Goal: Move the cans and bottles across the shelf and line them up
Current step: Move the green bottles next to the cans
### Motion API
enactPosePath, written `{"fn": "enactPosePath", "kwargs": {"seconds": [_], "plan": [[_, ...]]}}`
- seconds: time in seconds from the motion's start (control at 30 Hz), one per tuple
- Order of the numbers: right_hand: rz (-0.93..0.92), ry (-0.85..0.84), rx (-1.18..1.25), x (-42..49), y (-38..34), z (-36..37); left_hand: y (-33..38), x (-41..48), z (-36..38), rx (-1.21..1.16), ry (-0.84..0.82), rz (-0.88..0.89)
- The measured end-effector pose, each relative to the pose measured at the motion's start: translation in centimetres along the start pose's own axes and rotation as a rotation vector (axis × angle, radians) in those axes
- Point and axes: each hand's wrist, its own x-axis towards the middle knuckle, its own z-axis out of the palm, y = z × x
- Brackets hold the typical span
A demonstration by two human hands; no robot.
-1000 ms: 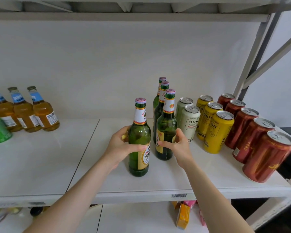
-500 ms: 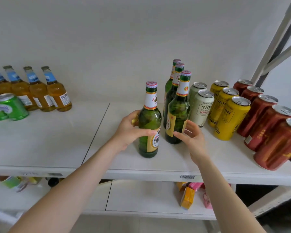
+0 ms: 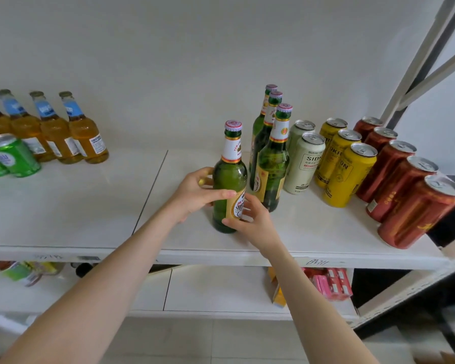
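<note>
Both forearms reached forward. The left hand (image 3: 195, 193) gripped the green beer bottle (image 3: 229, 177) at mid-body; the right hand (image 3: 252, 219) curled round its lower label.

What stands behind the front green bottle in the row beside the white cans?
Behind the front bottle stand a second green bottle and a third green bottle. Their caps and necks show; their lower bodies are mostly covered.

Bright, even light, soft shadows; wide-angle bending at edges, lower corners slightly blurred.
</note>
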Motion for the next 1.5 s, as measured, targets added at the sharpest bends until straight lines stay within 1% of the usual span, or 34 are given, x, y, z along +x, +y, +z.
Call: {"fn": "enactPosePath", "kwargs": {"seconds": [0.13,0.3,0.6,0.87,1.5], "plan": [[0.0,0.008,0.001,-0.2,-0.1,-0.3,0.3,-0.3,0.6,0.056,0.044,-0.028],[0.008,0.017,-0.005,-1.7,0.1,-1.3,0.4,-1.4,2.0,0.093,0.059,-0.063],[0.033,0.054,-0.055,-4.0,-0.2,-5.1,1.1,-2.4,6.0,0.059,0.014,-0.057],[0.069,0.06,-0.046,-3.6,0.4,-8.2,1.3,-1.4,8.8,0.064,-0.004,-0.047],[0.057,0.055,-0.013,-1.0,1.6,-9.7,1.8,0.8,10.0,0.072,0.019,-0.036]]}}
